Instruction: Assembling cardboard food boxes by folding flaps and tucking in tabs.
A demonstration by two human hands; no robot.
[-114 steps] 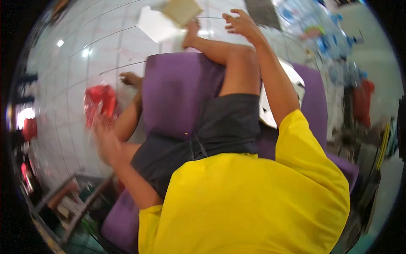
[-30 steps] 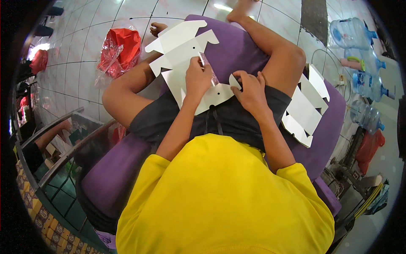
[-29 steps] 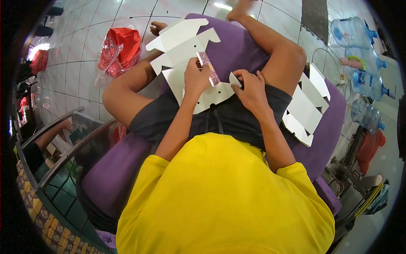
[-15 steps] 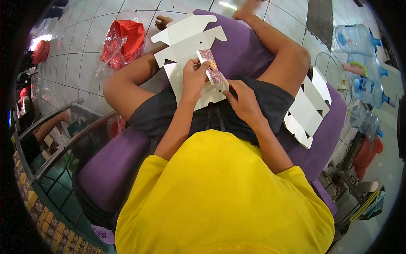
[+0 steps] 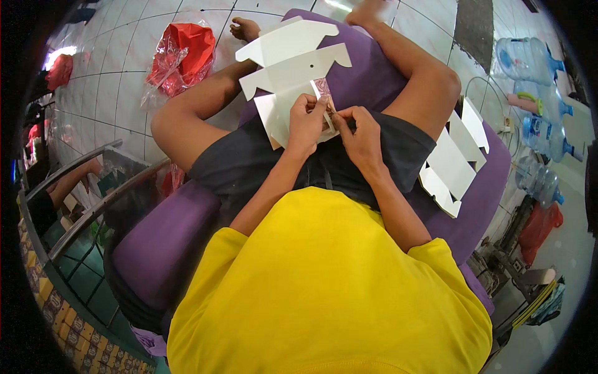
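Across my lap lies a white die-cut cardboard box blank [image 5: 277,80] with cut tabs and small holes, partly folded. A narrow flap [image 5: 322,87] printed in a purple-brown pattern stands along its right side. My left hand [image 5: 306,124] is closed, its thumb and fingers pinching the folded card beside this flap. Close on its right, my right hand [image 5: 361,138] pinches the card's right edge between thumb and bent fingers. The fingers hide the fold between them.
Another partly folded white box blank [image 5: 451,165] rests on the purple seat [image 5: 479,206] at my right. A red plastic bag [image 5: 193,56] lies on the tiled floor at left. Large water bottles [image 5: 526,59] stand at right. A metal-framed rack [image 5: 81,168] is at left.
Both hands have moved closer together, the left one rightward. The box blank has turned and its far panels have shifted right. The printed flap has tilted, showing less of its pattern.
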